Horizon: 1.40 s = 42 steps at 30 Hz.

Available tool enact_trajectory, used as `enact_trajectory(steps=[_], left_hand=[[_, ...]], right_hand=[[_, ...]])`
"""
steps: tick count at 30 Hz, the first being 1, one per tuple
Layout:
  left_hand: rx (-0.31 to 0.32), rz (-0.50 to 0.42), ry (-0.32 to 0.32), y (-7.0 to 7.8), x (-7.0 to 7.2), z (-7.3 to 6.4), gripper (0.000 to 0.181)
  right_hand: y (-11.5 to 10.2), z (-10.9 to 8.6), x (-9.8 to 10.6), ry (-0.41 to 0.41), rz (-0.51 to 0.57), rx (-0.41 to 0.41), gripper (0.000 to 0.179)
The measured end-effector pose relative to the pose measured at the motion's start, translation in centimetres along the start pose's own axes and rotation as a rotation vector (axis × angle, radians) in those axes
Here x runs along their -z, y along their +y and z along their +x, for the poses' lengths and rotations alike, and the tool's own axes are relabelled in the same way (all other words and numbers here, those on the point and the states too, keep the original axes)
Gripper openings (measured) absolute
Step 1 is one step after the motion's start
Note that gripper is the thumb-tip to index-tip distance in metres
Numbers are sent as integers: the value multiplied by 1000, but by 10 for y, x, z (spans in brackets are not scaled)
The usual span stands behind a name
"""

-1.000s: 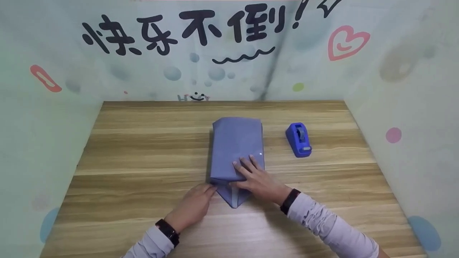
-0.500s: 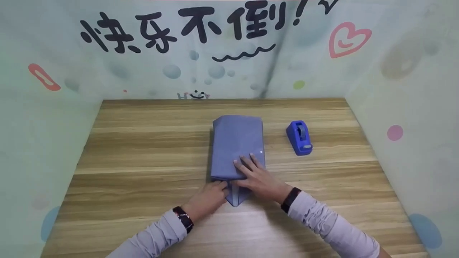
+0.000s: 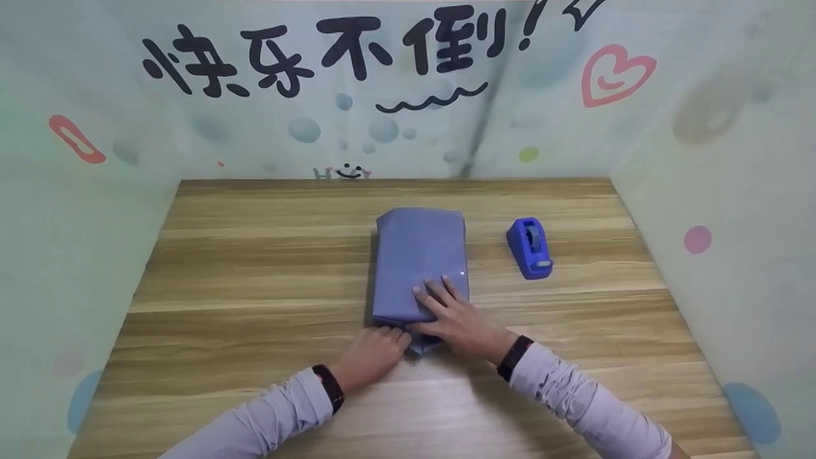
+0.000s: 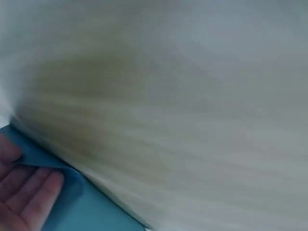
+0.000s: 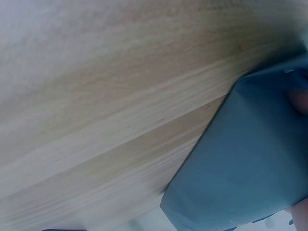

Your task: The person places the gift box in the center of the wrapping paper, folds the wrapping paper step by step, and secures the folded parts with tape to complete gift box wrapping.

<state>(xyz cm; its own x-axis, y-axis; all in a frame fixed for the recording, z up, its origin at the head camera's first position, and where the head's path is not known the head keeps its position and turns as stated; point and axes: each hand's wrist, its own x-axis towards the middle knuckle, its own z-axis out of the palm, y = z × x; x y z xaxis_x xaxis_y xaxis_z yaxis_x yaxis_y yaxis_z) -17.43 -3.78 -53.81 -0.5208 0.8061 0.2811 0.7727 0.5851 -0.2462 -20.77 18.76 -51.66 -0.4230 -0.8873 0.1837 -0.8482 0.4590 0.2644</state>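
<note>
A box-shaped package wrapped in blue-grey paper (image 3: 417, 255) lies lengthwise on the wooden table. At its near end sticks out a folded paper flap (image 3: 422, 344), partly hidden by the hands. My left hand (image 3: 373, 357) is at this end, fingers curled; in the left wrist view the fingers (image 4: 43, 197) and thumb hold a fold of the paper (image 4: 96, 207). My right hand (image 3: 462, 322) rests on the package's near right part with fingers spread, its thumb beside the top of the flap. The right wrist view shows the package's side (image 5: 240, 154) and only parts of that hand.
A blue tape dispenser (image 3: 530, 248) stands on the table (image 3: 255, 268) to the right of the package. A printed backdrop (image 3: 255, 134) rises behind the table and along both sides.
My left hand has moved right from the package's near left corner to the flap's middle. The flap sticks out less and its left side is covered. My right hand has stayed in place.
</note>
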Motion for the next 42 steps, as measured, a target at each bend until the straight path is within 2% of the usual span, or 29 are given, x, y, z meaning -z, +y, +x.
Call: enact_trajectory(steps=[3,8,12,16,21,24,27,30,32,35,36,38,42], left_hand=[[58,-22,12,1,7,2,4],[113,-13,32,0,13,7,8],[144,-15,50,-2,15,10,6],[166,-83,60,-4,17,12,4],[165,-129,107,-6,16,14,2],[152,-126,158,-8,14,15,4],[162,-123,181,-13,13,17,11],[211,-125,133,-22,13,18,38],[243,-119,59,-29,13,17,65],[259,-126,-60,-37,10,13,87],[257,-136,-83,-39,9,13,88],[244,-158,-89,-42,7,12,83],[213,-183,-9,-45,6,14,72]], right_hand=[[0,1,0,1,13,-7,57],[0,1,-1,22,83,-22,51],[1,1,-1,73,219,-53,45],[1,0,0,137,344,-98,42],[-1,1,0,154,346,-150,53],[-1,3,-2,180,333,-167,51],[-1,4,-4,215,330,-167,47],[0,5,-4,227,357,-173,45],[0,6,-2,220,394,-189,45],[1,6,0,200,441,-217,45],[0,6,0,195,453,-223,45],[0,6,1,185,465,-229,46],[0,5,3,186,468,-229,48]])
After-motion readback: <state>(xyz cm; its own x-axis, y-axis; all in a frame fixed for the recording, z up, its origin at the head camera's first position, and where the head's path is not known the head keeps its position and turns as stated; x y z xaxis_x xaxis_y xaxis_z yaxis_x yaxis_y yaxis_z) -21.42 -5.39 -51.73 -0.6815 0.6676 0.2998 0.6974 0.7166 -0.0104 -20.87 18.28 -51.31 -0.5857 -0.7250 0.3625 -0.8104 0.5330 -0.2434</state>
